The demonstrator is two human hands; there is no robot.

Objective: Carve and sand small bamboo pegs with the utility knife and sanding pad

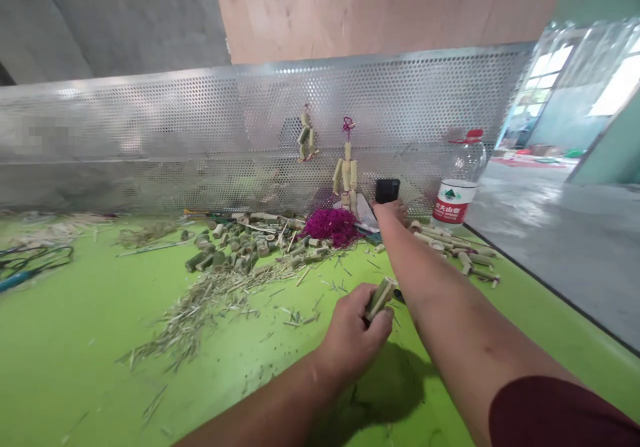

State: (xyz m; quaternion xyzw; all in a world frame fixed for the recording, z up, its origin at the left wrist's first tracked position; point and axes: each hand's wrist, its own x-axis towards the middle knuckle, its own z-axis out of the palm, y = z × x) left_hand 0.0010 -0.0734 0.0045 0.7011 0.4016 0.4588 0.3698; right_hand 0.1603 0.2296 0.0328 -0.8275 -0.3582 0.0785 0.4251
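Note:
My left hand (356, 327) is closed around a short piece of bamboo (381, 298), held a little above the green table. My right arm stretches across to the back of the table. There my right hand (393, 212) is at the lower edge of a black phone-like object (387, 190); its fingers are mostly hidden, so I cannot tell whether it grips it. Left of that hand is a bundle of magenta cord (331, 227), beside a white paper (366, 212). A jointed bamboo figure (347, 167) hangs on the mesh just above. A small dark object (399, 295) shows partly behind my right forearm.
Cut bamboo pieces (245, 247) and shavings (200, 307) spread over the table (90, 367). More bamboo sticks (467, 255) lie at right, near a large plastic bottle (453, 200). A perforated metal panel (200, 127) closes off the back, with a second bamboo figure (306, 135) on it.

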